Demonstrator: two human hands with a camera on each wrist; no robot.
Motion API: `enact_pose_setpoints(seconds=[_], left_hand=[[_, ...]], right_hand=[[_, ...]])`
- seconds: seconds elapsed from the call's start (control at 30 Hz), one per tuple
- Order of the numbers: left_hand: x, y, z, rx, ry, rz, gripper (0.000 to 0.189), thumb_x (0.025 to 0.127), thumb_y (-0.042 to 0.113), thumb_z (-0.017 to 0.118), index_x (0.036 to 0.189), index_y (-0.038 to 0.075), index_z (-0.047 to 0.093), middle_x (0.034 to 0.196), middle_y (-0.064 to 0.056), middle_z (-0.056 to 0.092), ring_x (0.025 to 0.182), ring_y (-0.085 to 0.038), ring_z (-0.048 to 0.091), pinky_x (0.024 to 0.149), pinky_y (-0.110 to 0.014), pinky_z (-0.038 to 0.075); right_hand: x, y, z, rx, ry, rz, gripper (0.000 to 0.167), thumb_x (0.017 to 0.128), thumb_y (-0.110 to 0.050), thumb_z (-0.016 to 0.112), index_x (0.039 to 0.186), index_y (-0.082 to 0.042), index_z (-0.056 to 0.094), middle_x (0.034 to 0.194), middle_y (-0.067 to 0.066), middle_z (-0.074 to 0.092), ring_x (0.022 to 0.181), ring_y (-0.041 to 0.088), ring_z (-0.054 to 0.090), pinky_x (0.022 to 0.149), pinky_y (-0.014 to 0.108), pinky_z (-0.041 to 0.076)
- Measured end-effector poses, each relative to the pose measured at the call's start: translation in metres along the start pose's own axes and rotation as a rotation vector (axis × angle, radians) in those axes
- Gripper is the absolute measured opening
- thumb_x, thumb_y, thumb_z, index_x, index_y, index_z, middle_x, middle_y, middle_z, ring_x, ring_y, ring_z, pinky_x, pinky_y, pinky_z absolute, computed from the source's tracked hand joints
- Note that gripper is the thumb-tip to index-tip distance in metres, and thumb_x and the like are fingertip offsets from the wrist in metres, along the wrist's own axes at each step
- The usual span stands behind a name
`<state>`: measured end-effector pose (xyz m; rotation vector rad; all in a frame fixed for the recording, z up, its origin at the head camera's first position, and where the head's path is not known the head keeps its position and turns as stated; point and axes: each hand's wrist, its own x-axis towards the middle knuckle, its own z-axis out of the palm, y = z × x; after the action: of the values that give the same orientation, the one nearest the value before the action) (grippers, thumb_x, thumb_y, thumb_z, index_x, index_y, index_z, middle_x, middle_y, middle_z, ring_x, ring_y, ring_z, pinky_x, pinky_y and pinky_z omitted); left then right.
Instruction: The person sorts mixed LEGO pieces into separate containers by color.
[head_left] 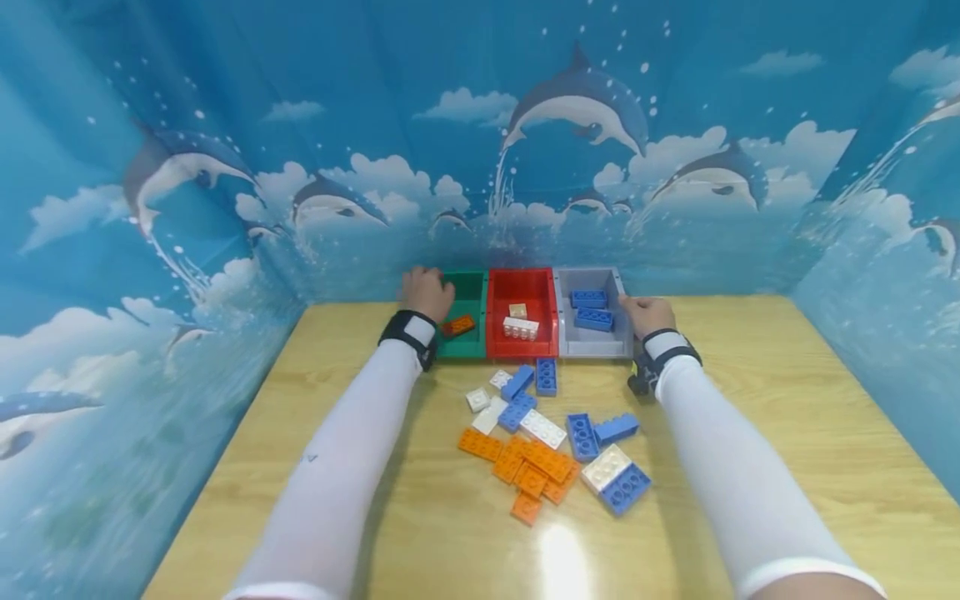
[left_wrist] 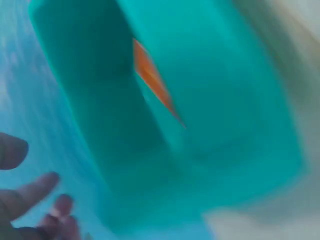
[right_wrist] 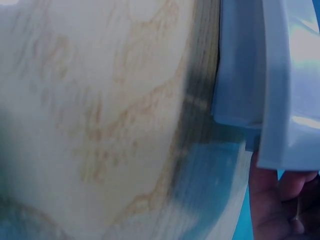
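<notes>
Three open bins stand side by side against the backdrop: a green bin [head_left: 471, 346], a red bin [head_left: 522, 350] and a grey bin [head_left: 592, 348]. An orange brick [head_left: 458, 326] lies in the green one, a white brick [head_left: 521, 328] and a small cream brick [head_left: 517, 310] in the red, two blue bricks [head_left: 594, 319] in the grey. My left hand [head_left: 426, 294] is by the green bin's left side; in the blurred left wrist view its fingers [left_wrist: 37, 192] are spread, apart from the wall. My right hand [head_left: 649, 315] holds the grey bin's right edge, fingers [right_wrist: 265, 195] under the rim.
In front of the bins lie loose blue bricks [head_left: 582, 437], white bricks [head_left: 543, 429] and a heap of orange bricks [head_left: 546, 460] on the wooden table [head_left: 757, 400]. A dolphin-printed curtain [head_left: 420, 167] surrounds the table at the back and sides.
</notes>
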<state>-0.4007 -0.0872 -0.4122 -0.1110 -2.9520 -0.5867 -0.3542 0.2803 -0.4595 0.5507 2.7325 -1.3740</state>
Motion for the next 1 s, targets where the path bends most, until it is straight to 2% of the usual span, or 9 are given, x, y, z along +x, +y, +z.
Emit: enact_pose_setpoints(seconds=[0.1,0.2,0.43,0.57,0.7,0.77,0.87,0.93,1.0], left_hand=[[0.003,-0.029,0.001,-0.151,-0.102,-0.131,0.049,0.103,0.04,0.045,0.133,0.002,0.056,0.129,-0.02,0.057,0.106,-0.035,0.057,0.09,-0.049,0.049],[0.003,-0.048,0.008,-0.397,-0.164,-0.242,0.051,0.102,0.039,0.047,0.138,0.002,0.052,0.132,-0.019,0.057,0.102,-0.03,0.059,0.087,-0.043,0.049],[-0.005,-0.063,0.016,-1.069,-0.163,-0.461,0.046,0.099,0.03,0.059,0.136,0.003,0.056,0.141,-0.018,0.052,0.123,-0.035,0.053,0.1,-0.042,0.048],[-0.01,-0.067,0.016,-1.154,-0.148,-0.535,0.044,0.097,0.032,0.062,0.131,0.005,0.058,0.145,-0.012,0.05,0.127,-0.029,0.051,0.106,-0.038,0.044],[-0.013,-0.069,0.018,-1.205,-0.104,-0.573,0.036,0.095,0.03,0.065,0.119,0.004,0.06,0.141,-0.012,0.051,0.128,-0.029,0.05,0.108,-0.039,0.042],[-0.013,-0.07,0.021,-1.222,-0.087,-0.585,0.032,0.094,0.03,0.066,0.111,0.004,0.06,0.139,-0.014,0.053,0.126,-0.03,0.051,0.107,-0.039,0.042],[-0.013,-0.07,0.027,-1.225,-0.069,-0.587,0.027,0.094,0.031,0.067,0.101,0.007,0.06,0.135,-0.014,0.054,0.121,-0.03,0.052,0.105,-0.04,0.044],[-0.013,-0.069,0.031,-1.212,-0.061,-0.585,0.026,0.094,0.033,0.067,0.095,0.009,0.058,0.133,-0.013,0.054,0.118,-0.029,0.053,0.104,-0.039,0.044],[-0.014,-0.067,0.034,-1.207,-0.055,-0.581,0.025,0.093,0.033,0.068,0.091,0.011,0.056,0.13,-0.011,0.055,0.116,-0.027,0.053,0.103,-0.038,0.044]], right_hand=[[0.005,-0.002,-0.006,0.01,0.02,-0.002,0.068,0.101,-0.053,0.041,0.142,0.001,0.048,0.146,0.023,0.048,0.131,0.04,0.05,0.105,0.052,0.043],[0.007,-0.004,-0.01,0.01,0.019,-0.002,0.07,0.101,-0.055,0.04,0.142,0.001,0.047,0.147,0.022,0.046,0.133,0.039,0.047,0.107,0.051,0.042],[0.009,-0.011,-0.006,-0.064,0.024,-0.023,0.068,0.102,-0.053,0.041,0.14,0.002,0.049,0.142,0.024,0.051,0.128,0.04,0.053,0.103,0.051,0.045],[0.011,-0.015,-0.005,-0.132,0.041,-0.108,0.062,0.102,-0.048,0.045,0.138,0.002,0.052,0.137,0.026,0.055,0.123,0.041,0.054,0.1,0.053,0.046],[-0.003,-0.026,-0.011,-0.213,0.092,-0.345,0.045,0.1,-0.032,0.056,0.133,-0.001,0.058,0.126,0.024,0.06,0.107,0.04,0.058,0.088,0.053,0.049],[-0.021,-0.031,-0.017,-0.275,0.016,-0.485,0.037,0.097,-0.02,0.06,0.13,-0.002,0.06,0.116,0.021,0.063,0.098,0.035,0.059,0.082,0.05,0.051],[-0.053,-0.033,-0.022,-0.372,-0.263,-0.648,0.039,0.089,-0.006,0.065,0.128,-0.002,0.061,0.11,0.018,0.066,0.096,0.031,0.061,0.082,0.047,0.053],[-0.073,-0.028,-0.02,-0.438,-0.471,-0.665,0.047,0.084,-0.004,0.069,0.13,-0.003,0.06,0.115,0.016,0.066,0.102,0.03,0.061,0.087,0.047,0.053],[-0.09,-0.021,-0.016,-0.507,-0.61,-0.642,0.054,0.079,-0.004,0.073,0.131,-0.005,0.06,0.121,0.014,0.065,0.109,0.031,0.06,0.093,0.049,0.051]])
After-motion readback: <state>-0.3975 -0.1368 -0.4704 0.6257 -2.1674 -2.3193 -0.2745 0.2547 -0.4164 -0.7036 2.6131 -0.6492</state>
